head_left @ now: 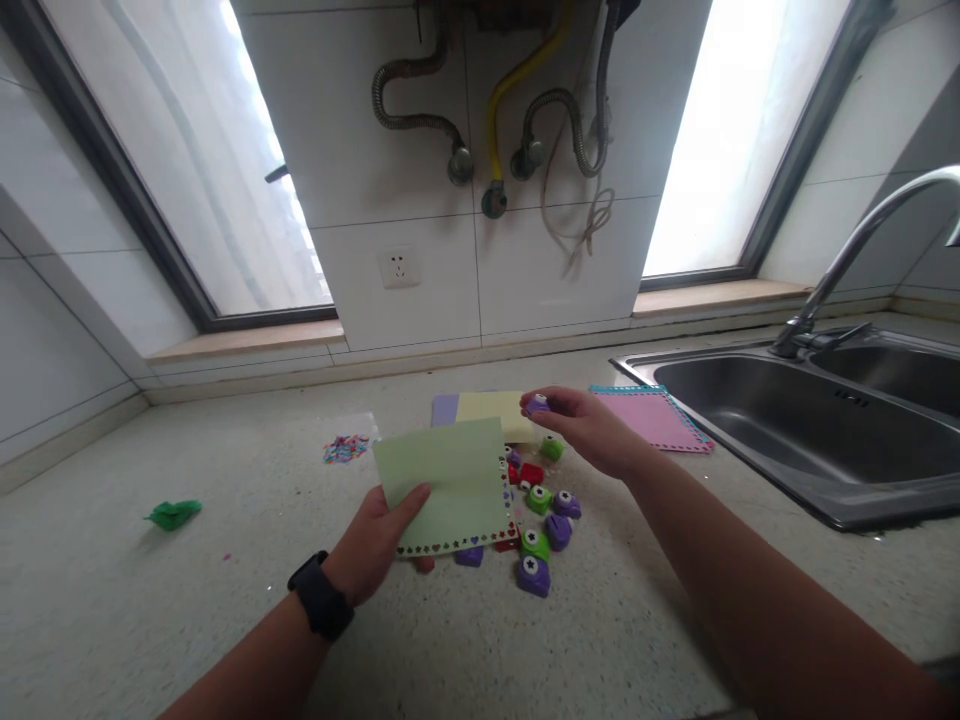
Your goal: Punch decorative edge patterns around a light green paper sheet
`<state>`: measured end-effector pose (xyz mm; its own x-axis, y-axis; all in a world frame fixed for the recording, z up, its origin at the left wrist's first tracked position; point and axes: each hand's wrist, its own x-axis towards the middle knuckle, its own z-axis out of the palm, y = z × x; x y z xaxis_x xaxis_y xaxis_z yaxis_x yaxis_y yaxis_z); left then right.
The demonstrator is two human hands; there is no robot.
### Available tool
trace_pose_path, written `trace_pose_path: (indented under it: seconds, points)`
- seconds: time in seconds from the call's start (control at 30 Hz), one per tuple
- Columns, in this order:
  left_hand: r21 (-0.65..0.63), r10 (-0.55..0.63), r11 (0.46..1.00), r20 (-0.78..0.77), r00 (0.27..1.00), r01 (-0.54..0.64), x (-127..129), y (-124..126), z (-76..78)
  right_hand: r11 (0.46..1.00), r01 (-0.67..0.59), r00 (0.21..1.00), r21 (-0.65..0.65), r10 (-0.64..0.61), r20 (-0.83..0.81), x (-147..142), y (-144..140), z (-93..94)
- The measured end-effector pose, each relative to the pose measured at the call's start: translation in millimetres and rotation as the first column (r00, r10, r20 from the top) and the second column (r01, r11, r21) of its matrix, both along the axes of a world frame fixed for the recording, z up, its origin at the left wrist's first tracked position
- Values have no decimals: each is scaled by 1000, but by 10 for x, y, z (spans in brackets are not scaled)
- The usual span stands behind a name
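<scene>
The left forearm comes in from the lower left with a black wristwatch (pixel 321 595) on the wrist. The left hand (pixel 379 540) pinches the near left corner of a light green paper sheet (pixel 444 485), thumb on top, holding it tilted up above the speckled countertop (pixel 112 600); the sheet's near and right edges carry a row of small punched shapes.

Just past and to the right of the sheet lies a cluster of small craft punches (pixel 541 530), purple, green and red, resting on the counter.

The right arm reaches in from the lower right, extended over that cluster. The right hand (pixel 592 425) hovers palm down, its fingertips closed around a purple craft punch (pixel 537 405) lifted clear of the surface.

Beyond lie a yellow sheet (pixel 487 408) and a pink sheet (pixel 654 418), confetti scraps (pixel 346 448), then the steel sink (pixel 787 440).
</scene>
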<state>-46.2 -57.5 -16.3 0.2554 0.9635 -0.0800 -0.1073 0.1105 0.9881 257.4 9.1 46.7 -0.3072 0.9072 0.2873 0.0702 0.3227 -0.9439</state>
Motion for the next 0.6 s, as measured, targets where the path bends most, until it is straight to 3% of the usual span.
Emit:
trace_pose_path:
  seconds: [0.1,0.27,0.6]
  points:
    - [10,22,1000,-4,1000,-22,-4,10,-27,1000,-1,995,-17,0,-97,-86,-34,-62]
    - [14,63,998,-60,996,-62,-6,15,-59,992,50,990,119,-33,-135,-159,-133,-142]
    - [54,156,987,-145,977,-149,39,-10,-26,998,-47,941,52,62,-332,-280,-284,-164]
